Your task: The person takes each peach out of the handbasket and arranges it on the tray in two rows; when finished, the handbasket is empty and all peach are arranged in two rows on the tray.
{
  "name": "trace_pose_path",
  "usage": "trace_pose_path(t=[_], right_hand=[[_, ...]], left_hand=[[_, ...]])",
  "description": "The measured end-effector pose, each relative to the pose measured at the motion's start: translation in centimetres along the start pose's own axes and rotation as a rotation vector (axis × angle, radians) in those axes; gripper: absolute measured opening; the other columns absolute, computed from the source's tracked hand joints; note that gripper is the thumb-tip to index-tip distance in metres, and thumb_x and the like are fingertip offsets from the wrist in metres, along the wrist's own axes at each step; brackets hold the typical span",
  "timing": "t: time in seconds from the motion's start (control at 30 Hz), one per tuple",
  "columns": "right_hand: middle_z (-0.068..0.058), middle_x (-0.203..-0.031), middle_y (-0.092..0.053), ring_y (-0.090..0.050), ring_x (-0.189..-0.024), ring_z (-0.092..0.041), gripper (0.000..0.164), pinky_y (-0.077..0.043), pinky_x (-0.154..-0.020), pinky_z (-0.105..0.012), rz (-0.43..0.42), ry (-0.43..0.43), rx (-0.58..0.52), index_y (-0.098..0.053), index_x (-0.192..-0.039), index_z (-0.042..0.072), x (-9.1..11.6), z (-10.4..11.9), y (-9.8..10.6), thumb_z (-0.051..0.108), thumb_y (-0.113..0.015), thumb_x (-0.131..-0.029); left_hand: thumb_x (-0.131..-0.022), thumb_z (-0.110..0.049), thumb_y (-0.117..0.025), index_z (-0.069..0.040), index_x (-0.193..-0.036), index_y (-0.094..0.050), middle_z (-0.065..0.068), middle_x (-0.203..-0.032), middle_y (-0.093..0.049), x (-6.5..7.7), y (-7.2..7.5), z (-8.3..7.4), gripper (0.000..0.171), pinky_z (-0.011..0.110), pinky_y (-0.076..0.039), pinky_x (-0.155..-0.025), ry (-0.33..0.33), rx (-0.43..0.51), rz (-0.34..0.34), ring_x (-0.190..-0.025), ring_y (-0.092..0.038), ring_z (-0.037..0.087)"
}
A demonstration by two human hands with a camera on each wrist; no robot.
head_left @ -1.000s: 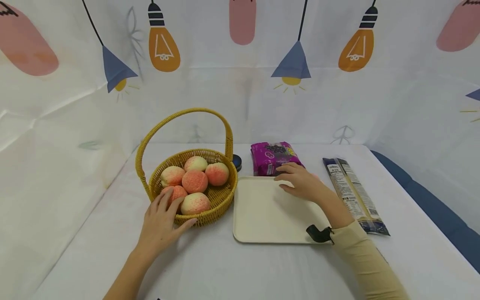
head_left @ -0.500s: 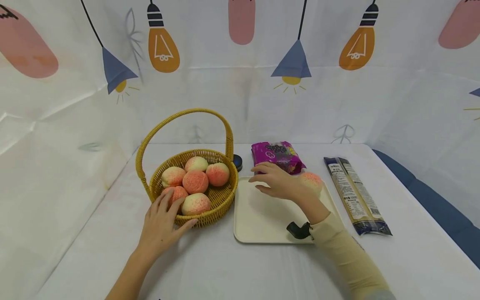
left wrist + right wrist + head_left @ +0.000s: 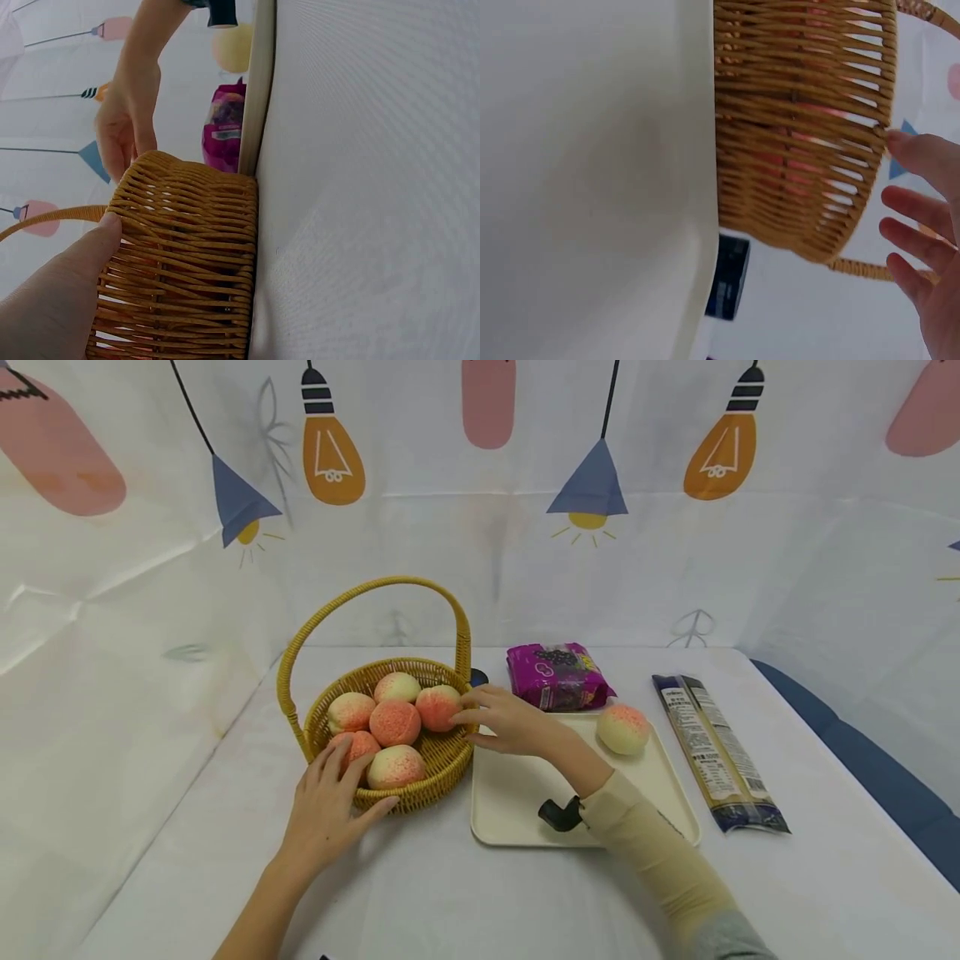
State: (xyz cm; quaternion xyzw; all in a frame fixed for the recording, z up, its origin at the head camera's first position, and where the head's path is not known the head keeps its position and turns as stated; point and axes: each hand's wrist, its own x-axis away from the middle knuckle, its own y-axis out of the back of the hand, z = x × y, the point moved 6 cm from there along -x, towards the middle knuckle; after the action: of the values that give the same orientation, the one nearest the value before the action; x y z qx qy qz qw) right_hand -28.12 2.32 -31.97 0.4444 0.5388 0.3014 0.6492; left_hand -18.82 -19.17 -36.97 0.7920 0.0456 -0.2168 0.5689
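Observation:
A yellow wicker basket (image 3: 450,760) with a tall handle holds several pink-and-cream peaches (image 3: 395,722). My left hand (image 3: 322,810) holds its near left rim, fingers over the edge against a peach (image 3: 358,750). In the left wrist view the thumb (image 3: 101,238) presses the rim. Over the basket's right side reaches my right hand (image 3: 506,722), fingers spread, fingertips right at the rightmost peach (image 3: 437,707). The right wrist view has that thumb (image 3: 915,150) beside the wicker rim. Another peach (image 3: 623,729) sits on the cream tray (image 3: 498,814), at its far right corner.
Behind the tray lies a purple packet (image 3: 558,677) with grapes printed on it. A long, flat packet (image 3: 716,752) lies to the tray's right. A small dark object (image 3: 477,677) stands behind the basket. The printed white backdrop (image 3: 487,568) borders the table's far edge.
My right hand has moved left from above the tray's far side to the peaches in the basket, uncovering the peach on the tray. The left hand has stayed at the basket.

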Motion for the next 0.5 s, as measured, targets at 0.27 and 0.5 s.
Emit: trace_pose_path(t=[0.27,0.5], right_hand=[[-0.009,-0.116,-0.058,-0.048,-0.111,-0.024,0.026,-0.035,-0.098,-0.033,0.049,0.014,-0.033,-0.066,-0.111,0.011,-2.8,0.3,-1.7,0.018,-0.065,-0.086],[-0.011,-0.119,-0.055,-0.045,-0.115,-0.024,0.026,-0.031,-0.102,-0.033,0.044,0.053,-0.027,-0.065,-0.109,0.012,-4.4,0.7,-2.8,0.019,-0.067,-0.084]], left_hand=[[-0.08,-0.058,-0.058,-0.009,-0.128,-0.049,0.023,-0.141,-0.03,0.0,0.0,0.0,0.069,0.064,-0.026,-0.092,0.001,-0.006,0.006,-0.128,-0.022,0.044],[-0.081,-0.058,-0.058,-0.009,-0.128,-0.049,0.021,-0.142,-0.029,-0.1,0.0,0.1,0.069,0.064,-0.025,-0.093,-0.002,-0.007,0.014,-0.129,-0.021,0.043]])
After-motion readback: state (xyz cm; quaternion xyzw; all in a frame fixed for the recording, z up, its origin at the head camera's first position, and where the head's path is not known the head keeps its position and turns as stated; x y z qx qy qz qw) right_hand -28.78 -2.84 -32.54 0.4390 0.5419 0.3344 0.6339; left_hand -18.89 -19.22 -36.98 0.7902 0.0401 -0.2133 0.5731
